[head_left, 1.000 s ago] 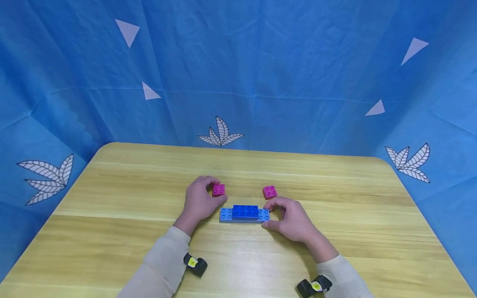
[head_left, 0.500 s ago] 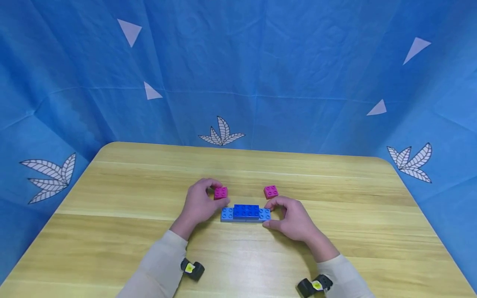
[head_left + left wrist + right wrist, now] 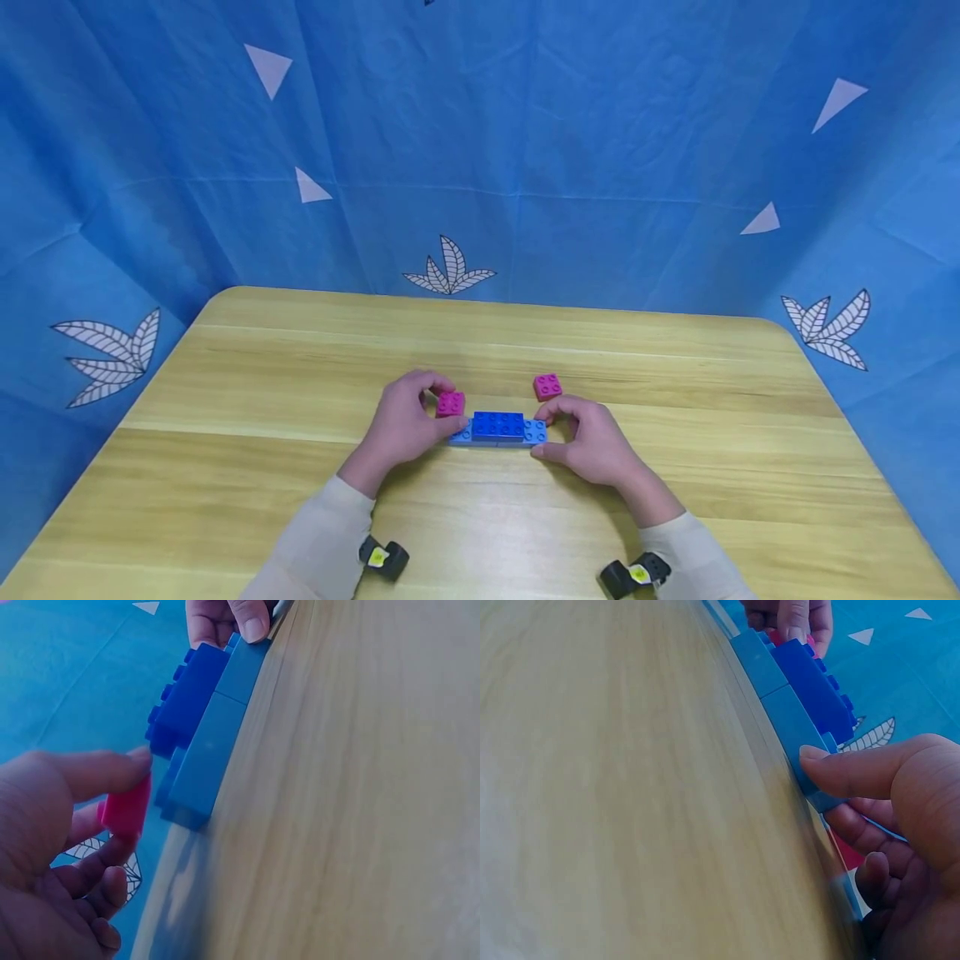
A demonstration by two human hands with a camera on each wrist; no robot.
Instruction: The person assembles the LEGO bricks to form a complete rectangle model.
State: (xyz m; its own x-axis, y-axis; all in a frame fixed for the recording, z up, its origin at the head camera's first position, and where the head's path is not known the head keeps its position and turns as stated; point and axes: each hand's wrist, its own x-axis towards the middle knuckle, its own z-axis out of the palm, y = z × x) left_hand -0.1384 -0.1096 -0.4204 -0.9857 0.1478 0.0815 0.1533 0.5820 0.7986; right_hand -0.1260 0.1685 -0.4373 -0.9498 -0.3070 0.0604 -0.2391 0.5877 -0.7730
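Note:
Two light blue bricks [image 3: 206,761] lie end to end on the table, bridged on top by a dark blue brick [image 3: 498,425] that leaves studs bare at both ends. My left hand [image 3: 408,421] pinches a pink brick [image 3: 127,806] between thumb and fingers, studs up, beside the left end of the blue build. In the head view that brick is just behind the bare left studs. With thumb and fingertips my right hand [image 3: 592,440] grips the right end of the light blue row [image 3: 791,720]. A second pink brick [image 3: 547,387] sits behind the right hand.
The wooden table [image 3: 675,375] has rounded far corners. A blue cloth [image 3: 480,125] with white triangles and leaf prints hangs behind and around it. A black wrist camera [image 3: 384,558] is strapped over the left sleeve, another camera [image 3: 633,575] over the right.
My left hand has brought the pink brick right and toward me, up to the left end of the blue build. The right hand keeps its grip in place.

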